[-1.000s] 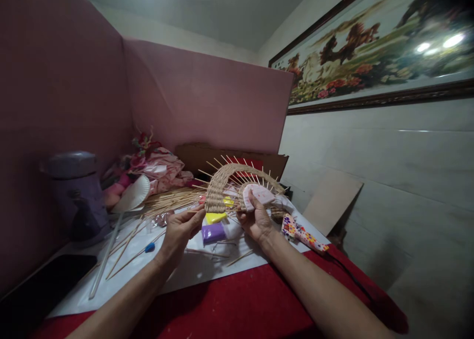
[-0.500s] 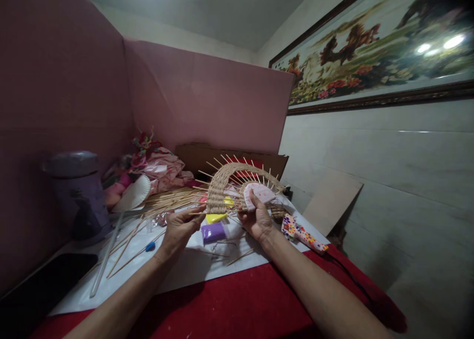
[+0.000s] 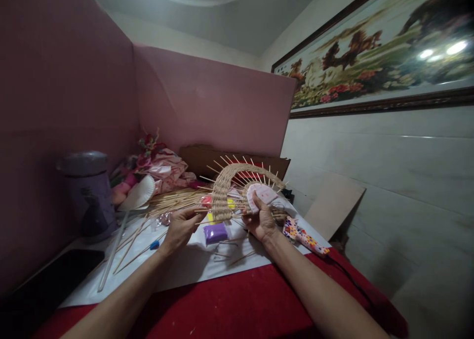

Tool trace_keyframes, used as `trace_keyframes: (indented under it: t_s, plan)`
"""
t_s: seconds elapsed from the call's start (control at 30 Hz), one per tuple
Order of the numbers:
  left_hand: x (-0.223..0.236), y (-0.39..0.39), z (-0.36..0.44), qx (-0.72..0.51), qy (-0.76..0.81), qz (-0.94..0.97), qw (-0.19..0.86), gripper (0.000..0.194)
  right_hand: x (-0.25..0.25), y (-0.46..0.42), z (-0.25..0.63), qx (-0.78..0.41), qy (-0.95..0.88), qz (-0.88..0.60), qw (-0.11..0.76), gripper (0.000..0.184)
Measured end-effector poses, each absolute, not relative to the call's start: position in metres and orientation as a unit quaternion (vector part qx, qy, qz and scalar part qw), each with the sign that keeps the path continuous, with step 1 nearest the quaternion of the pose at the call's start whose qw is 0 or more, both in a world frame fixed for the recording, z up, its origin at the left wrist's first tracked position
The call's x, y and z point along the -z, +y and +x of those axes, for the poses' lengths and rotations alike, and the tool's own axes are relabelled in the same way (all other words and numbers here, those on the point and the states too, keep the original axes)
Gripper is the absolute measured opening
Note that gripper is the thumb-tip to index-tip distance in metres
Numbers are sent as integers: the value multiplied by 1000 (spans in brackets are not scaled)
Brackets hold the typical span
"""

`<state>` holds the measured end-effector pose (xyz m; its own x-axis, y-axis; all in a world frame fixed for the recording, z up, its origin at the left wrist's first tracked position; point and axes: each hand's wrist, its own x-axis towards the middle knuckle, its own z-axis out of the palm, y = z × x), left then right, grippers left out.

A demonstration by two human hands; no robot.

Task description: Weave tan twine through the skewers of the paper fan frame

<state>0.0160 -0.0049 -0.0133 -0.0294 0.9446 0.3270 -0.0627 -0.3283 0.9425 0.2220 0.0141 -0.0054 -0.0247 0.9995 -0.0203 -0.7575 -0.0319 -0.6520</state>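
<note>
A half-round woven fan frame hangs over the table, its curved band of twisted straw-coloured cord threaded through thin sticks that spread like rays. At its centre is a half-round piece, pale pink and white with small marks. My right hand is closed on this centre, thumb on its face, the other fingers beneath. At the frame's left end, my left hand pinches the tip of a thin stick, just clear of the woven band. Below the frame lie a purple packet and a yellow packet, partly covered.
A floral-patterned glue gun with a black cord lies right. Loose sticks, a blue-tipped stick, a white scalloped fan with a clear handle, a purple tumbler and a dark flat device are left. Cardboard stands behind.
My left fingertips have shifted slightly away from the woven band, toward the stick ends. My right hand keeps the same hold. The whole view has shifted a little.
</note>
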Motion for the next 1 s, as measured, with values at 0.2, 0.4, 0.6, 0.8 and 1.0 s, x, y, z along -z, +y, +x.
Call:
trace_keyframes:
  t_s: [0.2, 0.4, 0.6, 0.8, 1.0]
  plan:
    - [15, 2, 11, -593, 413, 558, 409, 37, 7, 12, 221, -686, -259, -259, 628, 26]
    - [13, 1, 8, -594, 445, 589, 319, 37, 7, 11, 219, -693, -263, -270, 615, 23]
    - [13, 3, -2, -568, 498, 639, 146, 24, 10, 14, 220, -698, -267, -282, 602, 22]
    - [3, -2, -11, -522, 551, 652, -10, 15, 11, 17, 221, -706, -265, -292, 589, 21]
    - [-3, -6, -15, -442, 566, 669, -190, 23, 11, 18, 222, -713, -268, -289, 580, 20]
